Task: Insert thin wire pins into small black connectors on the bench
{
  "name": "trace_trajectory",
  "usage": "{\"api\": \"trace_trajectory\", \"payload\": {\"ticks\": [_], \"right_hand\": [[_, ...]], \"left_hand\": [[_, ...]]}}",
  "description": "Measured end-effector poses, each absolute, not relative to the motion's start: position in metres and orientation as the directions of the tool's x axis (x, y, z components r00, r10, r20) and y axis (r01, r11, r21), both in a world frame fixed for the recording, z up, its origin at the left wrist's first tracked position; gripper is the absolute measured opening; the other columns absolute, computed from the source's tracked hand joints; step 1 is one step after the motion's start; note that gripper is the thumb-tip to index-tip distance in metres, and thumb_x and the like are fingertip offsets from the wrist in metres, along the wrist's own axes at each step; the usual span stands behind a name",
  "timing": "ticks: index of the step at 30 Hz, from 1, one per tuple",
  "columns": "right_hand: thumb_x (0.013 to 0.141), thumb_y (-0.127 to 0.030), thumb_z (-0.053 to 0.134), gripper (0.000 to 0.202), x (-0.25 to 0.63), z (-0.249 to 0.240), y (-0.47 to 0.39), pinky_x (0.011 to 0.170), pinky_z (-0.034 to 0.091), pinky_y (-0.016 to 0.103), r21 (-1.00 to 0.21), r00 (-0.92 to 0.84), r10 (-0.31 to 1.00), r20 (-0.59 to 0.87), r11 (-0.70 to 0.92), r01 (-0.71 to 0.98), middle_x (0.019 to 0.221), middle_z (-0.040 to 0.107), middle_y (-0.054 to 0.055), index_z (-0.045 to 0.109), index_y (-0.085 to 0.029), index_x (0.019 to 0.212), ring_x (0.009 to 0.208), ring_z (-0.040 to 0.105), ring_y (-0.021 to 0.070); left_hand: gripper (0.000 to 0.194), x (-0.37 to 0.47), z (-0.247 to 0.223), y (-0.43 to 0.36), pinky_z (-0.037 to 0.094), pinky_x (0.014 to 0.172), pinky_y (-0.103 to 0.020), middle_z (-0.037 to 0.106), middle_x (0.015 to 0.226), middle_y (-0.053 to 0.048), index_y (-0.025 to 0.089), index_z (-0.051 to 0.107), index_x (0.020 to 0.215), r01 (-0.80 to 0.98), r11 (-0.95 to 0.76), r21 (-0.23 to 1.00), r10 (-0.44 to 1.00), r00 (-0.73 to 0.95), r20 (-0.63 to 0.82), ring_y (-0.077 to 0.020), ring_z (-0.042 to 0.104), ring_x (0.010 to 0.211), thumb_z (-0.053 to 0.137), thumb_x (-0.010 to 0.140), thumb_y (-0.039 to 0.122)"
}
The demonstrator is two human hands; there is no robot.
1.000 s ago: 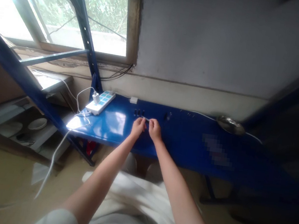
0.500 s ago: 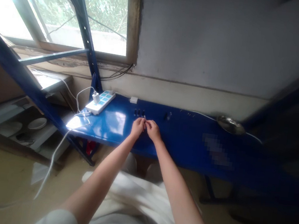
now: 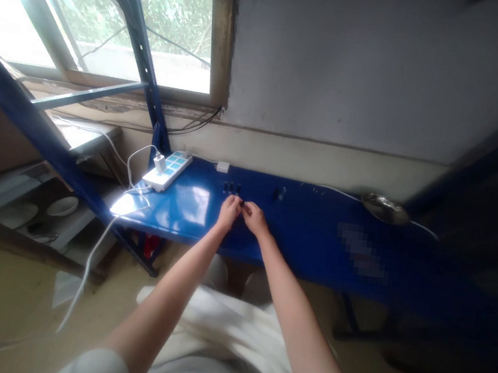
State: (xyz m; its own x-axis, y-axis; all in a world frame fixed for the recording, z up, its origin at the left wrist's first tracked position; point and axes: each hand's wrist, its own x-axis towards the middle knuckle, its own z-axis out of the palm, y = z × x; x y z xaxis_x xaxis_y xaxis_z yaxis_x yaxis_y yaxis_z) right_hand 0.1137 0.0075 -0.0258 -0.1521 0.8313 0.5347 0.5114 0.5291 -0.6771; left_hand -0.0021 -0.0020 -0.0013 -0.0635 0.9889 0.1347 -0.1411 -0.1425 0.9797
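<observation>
My left hand (image 3: 228, 212) and my right hand (image 3: 254, 216) meet above the front half of a blue tabletop (image 3: 306, 237). Between their pinched fingertips is a small dark piece (image 3: 242, 203), too small to name; both hands appear closed on it. Just beyond the fingers, several small dark upright pieces (image 3: 231, 188) stand in a row on the blue surface. To the right of that row lies a small dark and clear item (image 3: 280, 193), its kind unclear.
A white power strip (image 3: 168, 170) with a plugged-in charger and cable sits on the left. Near the wall are a white adapter (image 3: 223, 166), tiny bits (image 3: 318, 191) and a shiny metal lamp head (image 3: 385, 209). A blue metal upright (image 3: 139, 43) rises at the left.
My fingers have shifted slightly, and the dark piece between them now shows at the fingertips; a pale tip seen there before is no longer visible. The arms stay in place.
</observation>
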Motion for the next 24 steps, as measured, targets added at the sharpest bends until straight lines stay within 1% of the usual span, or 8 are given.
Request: {"api": "trace_trajectory", "payload": {"ticks": [3, 7, 9, 12, 15, 17, 20, 24], "right_hand": [[0.081, -0.032, 0.044, 0.023, 0.114, -0.022, 0.005, 0.063, 0.045, 0.027, -0.673, -0.154, 0.831, 0.534, 0.528, 0.517, 0.074, 0.061, 0.006, 0.061, -0.017, 0.075, 0.067, 0.056, 0.0159], [0.079, -0.032, 0.047, 0.022, 0.113, -0.018, 0.002, 0.063, 0.045, 0.027, -0.69, -0.101, 0.856, 0.507, 0.473, 0.548, 0.071, 0.063, 0.006, 0.061, -0.017, 0.072, 0.065, 0.057, 0.0162], [0.077, -0.033, 0.049, 0.02, 0.112, -0.017, 0.002, 0.063, 0.046, 0.027, -0.716, -0.041, 0.874, 0.484, 0.423, 0.555, 0.072, 0.065, 0.006, 0.062, -0.017, 0.074, 0.065, 0.058, 0.0167], [0.077, -0.035, 0.051, 0.022, 0.112, -0.013, 0.002, 0.064, 0.047, 0.027, -0.765, 0.099, 0.885, 0.454, 0.33, 0.553, 0.072, 0.067, 0.008, 0.062, -0.016, 0.077, 0.065, 0.061, 0.0177], [0.077, -0.034, 0.051, 0.022, 0.12, -0.006, 0.004, 0.066, 0.046, 0.026, -0.785, 0.233, 0.885, 0.404, 0.205, 0.585, 0.074, 0.068, 0.009, 0.063, -0.015, 0.078, 0.067, 0.062, 0.0185], [0.077, -0.032, 0.052, 0.02, 0.131, -0.001, 0.007, 0.067, 0.046, 0.026, -0.765, 0.296, 0.887, 0.354, 0.093, 0.638, 0.076, 0.069, 0.01, 0.063, -0.015, 0.078, 0.07, 0.063, 0.0192], [0.077, -0.03, 0.053, 0.017, 0.153, 0.004, 0.015, 0.067, 0.044, 0.026, -0.695, 0.361, 0.887, 0.287, -0.067, 0.716, 0.08, 0.069, 0.01, 0.064, -0.016, 0.079, 0.075, 0.063, 0.02], [0.077, -0.028, 0.054, 0.016, 0.179, 0.005, 0.025, 0.062, 0.043, 0.024, -0.606, 0.362, 0.911, 0.197, -0.177, 0.776, 0.079, 0.069, 0.009, 0.064, -0.017, 0.079, 0.073, 0.062, 0.0189]], "left_hand": [[0.018, -0.002, -0.003, -0.001, 0.026, 0.04, -0.015, 0.037, 0.043, 0.007, 0.016, 0.05, 0.072, -0.156, -0.138, 0.978, 0.99, -0.054, 0.132, -0.0041, 0.032, 0.037, 0.045, 0.083, 0.03], [0.015, -0.002, -0.005, 0.001, 0.028, 0.041, -0.016, 0.039, 0.045, 0.008, 0.017, 0.046, 0.073, -0.106, -0.128, 0.986, 0.989, -0.085, 0.119, -0.0045, 0.034, 0.037, 0.045, 0.082, 0.029], [0.014, -0.002, -0.006, 0.001, 0.027, 0.04, -0.016, 0.04, 0.045, 0.008, 0.018, 0.045, 0.075, -0.064, -0.116, 0.991, 0.988, -0.107, 0.109, -0.0048, 0.035, 0.037, 0.046, 0.082, 0.029], [0.015, -0.001, -0.007, 0.001, 0.026, 0.038, -0.016, 0.042, 0.047, 0.007, 0.018, 0.045, 0.076, -0.013, -0.1, 0.995, 0.988, -0.117, 0.098, -0.0049, 0.035, 0.037, 0.047, 0.082, 0.031], [0.014, 0.001, -0.008, 0.001, 0.026, 0.037, -0.015, 0.043, 0.049, 0.007, 0.018, 0.045, 0.077, -0.002, -0.084, 0.996, 0.99, -0.114, 0.084, -0.0048, 0.035, 0.037, 0.047, 0.081, 0.032], [0.014, 0.001, -0.009, 0.001, 0.026, 0.037, -0.015, 0.043, 0.05, 0.007, 0.019, 0.044, 0.078, -0.01, -0.084, 0.996, 0.99, -0.114, 0.082, -0.0049, 0.036, 0.037, 0.047, 0.081, 0.032], [0.013, 0.002, -0.01, 0.002, 0.025, 0.037, -0.015, 0.042, 0.05, 0.008, 0.019, 0.043, 0.078, -0.019, -0.089, 0.996, 0.99, -0.112, 0.086, -0.005, 0.036, 0.037, 0.047, 0.081, 0.031], [0.013, 0.002, -0.009, 0.001, 0.026, 0.037, -0.015, 0.042, 0.049, 0.008, 0.019, 0.043, 0.078, -0.008, -0.095, 0.995, 0.99, -0.101, 0.094, -0.005, 0.036, 0.037, 0.048, 0.08, 0.032]]}}
